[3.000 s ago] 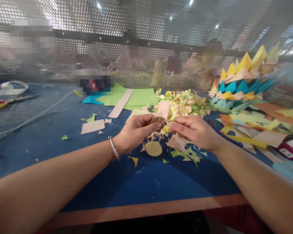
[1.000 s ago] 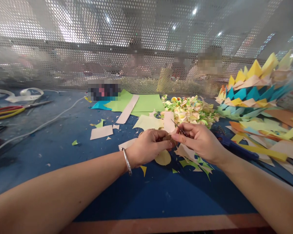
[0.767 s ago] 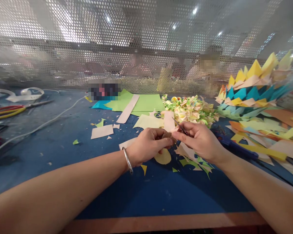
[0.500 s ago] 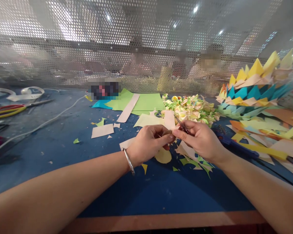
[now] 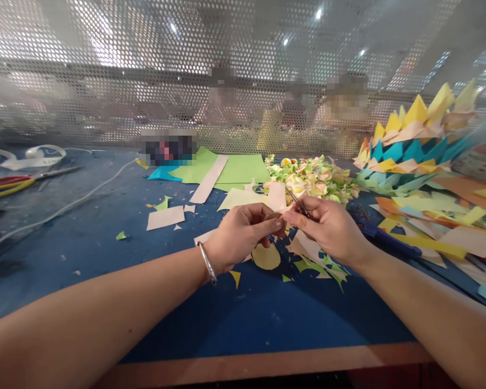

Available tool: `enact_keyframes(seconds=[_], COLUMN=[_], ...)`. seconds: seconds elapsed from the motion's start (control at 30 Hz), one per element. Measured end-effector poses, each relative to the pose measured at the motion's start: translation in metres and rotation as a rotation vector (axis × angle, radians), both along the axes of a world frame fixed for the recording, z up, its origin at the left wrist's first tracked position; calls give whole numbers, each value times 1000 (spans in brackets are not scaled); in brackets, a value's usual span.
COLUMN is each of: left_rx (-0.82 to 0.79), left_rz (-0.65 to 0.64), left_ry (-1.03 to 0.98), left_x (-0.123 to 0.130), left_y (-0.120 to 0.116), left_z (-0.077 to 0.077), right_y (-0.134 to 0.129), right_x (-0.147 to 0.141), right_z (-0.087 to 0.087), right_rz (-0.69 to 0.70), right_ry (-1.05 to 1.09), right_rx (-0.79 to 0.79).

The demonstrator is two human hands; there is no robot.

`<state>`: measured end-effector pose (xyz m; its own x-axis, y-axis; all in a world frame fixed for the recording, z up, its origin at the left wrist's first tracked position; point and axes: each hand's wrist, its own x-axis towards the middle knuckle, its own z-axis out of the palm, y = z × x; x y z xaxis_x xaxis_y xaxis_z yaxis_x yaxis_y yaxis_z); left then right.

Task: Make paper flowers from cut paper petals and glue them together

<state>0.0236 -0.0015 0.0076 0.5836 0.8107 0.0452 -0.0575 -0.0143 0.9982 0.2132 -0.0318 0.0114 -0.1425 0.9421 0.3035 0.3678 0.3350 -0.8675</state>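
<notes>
My left hand (image 5: 243, 232), with a silver bracelet at its wrist, pinches a small piece of paper whose shape is mostly hidden by the fingers. Touching that same piece, the fingertips of my right hand (image 5: 324, 224) are closed, and a thin dark metal tool (image 5: 295, 200) is held in that hand, its tip pointing up and left. Below the fingers lies a round pale yellow paper (image 5: 266, 257). A pink paper strip (image 5: 277, 195) rests just behind the hands, beside a pile of small paper flowers (image 5: 314, 175).
Green sheets (image 5: 241, 168) lie at the back under a pink strip. On the right are a layered paper-point structure (image 5: 417, 143), coloured scraps (image 5: 453, 216) and a blue glue gun (image 5: 392, 237). Scissors (image 5: 10, 186) and a white cable (image 5: 76, 201) lie left. A perforated screen (image 5: 146, 65) stands behind.
The whole view has shifted slightly, so things appear a little further left. Both hands keep nearly the same pose, fingertips still together at the small paper.
</notes>
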Motion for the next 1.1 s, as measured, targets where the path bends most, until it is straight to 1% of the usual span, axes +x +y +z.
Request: enact_keyframes(seconds=[0.13,0.23,0.43,0.7,0.77,0.9,1.1], left_rx=[-49,-69,-41,27,41,36,28], left_rz=[14,64,138,219,232,240,236], left_ry=[-10,-29,-56,-82,-75,-67,-89], left_x=[0,1,2,1,1,1,1], left_y=[0,1,3,6,6,6,7], left_z=[3,3,0,-2,-2,-2,-3], right_y=[1,1,1,0,0,0,-1], right_x=[3,4,5,9,11,12,11], right_z=[-1,-2,0,1,-1,-1,0], right_rz=[-33,-31,35,110,113,77,66], right_ry=[47,60,-21,40,50,42,-12], right_rx=[-24,-41,-58,-154,-169,-173,-139])
